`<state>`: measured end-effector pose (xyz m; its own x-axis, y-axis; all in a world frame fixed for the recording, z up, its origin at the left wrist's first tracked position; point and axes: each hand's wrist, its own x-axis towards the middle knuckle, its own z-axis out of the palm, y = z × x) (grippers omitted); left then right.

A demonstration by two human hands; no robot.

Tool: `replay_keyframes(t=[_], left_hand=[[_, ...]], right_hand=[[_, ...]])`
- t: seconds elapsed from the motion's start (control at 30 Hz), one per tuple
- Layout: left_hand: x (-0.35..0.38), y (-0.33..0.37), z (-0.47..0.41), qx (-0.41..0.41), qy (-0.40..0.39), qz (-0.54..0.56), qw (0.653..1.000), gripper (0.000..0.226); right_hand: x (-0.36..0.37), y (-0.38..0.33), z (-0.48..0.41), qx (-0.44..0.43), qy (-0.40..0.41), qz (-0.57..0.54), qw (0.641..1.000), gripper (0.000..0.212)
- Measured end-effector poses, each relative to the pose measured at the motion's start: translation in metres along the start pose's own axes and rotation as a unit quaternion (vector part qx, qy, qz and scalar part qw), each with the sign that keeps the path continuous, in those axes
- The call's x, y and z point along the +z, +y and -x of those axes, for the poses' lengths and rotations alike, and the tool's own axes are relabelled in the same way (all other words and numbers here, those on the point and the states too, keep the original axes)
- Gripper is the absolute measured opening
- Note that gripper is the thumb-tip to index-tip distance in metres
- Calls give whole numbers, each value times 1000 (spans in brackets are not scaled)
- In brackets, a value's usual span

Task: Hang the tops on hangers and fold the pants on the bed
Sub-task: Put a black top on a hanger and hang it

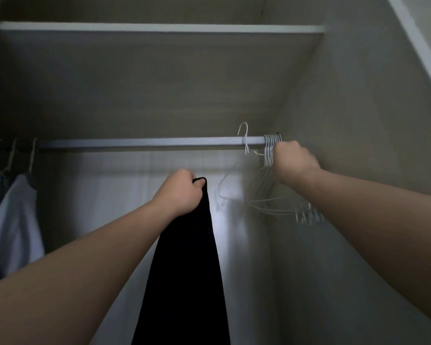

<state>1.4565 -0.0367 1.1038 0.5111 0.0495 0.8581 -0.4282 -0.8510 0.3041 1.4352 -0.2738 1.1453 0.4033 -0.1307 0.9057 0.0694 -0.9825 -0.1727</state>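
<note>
Garment (pixel 184 257), black and long, hangs from the left hand (pixel 179 192), whose fingers are clamped round its top edge below the middle of the rail (pixel 147 141). Whether it is a top or pants I cannot tell. The right hand (pixel 290 163) is a fist at the necks of the hangers (pixel 269 148) bunched at the rail's right end. It seems to grip them, though its fingers are hidden. A loose hanger (pixel 245 143) sits just left of the bunch, tilted, its hook raised above the rail.

The likely trouble is a tangle: the wires lie packed together, so a pull on one may drag several off. The loose hanger looks barely caught and could drop if jostled. With only one hand on it, the garment may slip.

The wall (pixel 358 120) stands just beside the right hand and cramps it. Clothes (pixel 13 220) hang at the rail's left end, well apart. A shelf (pixel 159 27) runs above.
</note>
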Motion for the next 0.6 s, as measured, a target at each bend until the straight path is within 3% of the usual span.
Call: replay_keyframes(t=[0.17,0.33,0.43,0.5,0.6], left_hand=[[-9,9,20,-5,9,3,1000,44],[-29,32,43,-4,35,-3,999,43],[-41,45,61,-1,41,-3,999,43],[-49,54,77,6,47,-11,999,44],[-61,68,105,15,65,-32,997,44]], right_hand=[[-16,-3,17,78,-15,-191,978,30],[-37,-11,55,119,-17,-340,933,26],[-53,-9,86,133,-38,-490,861,11],[-70,1,110,141,-46,-569,809,17],[-105,26,153,133,-53,-635,759,26]])
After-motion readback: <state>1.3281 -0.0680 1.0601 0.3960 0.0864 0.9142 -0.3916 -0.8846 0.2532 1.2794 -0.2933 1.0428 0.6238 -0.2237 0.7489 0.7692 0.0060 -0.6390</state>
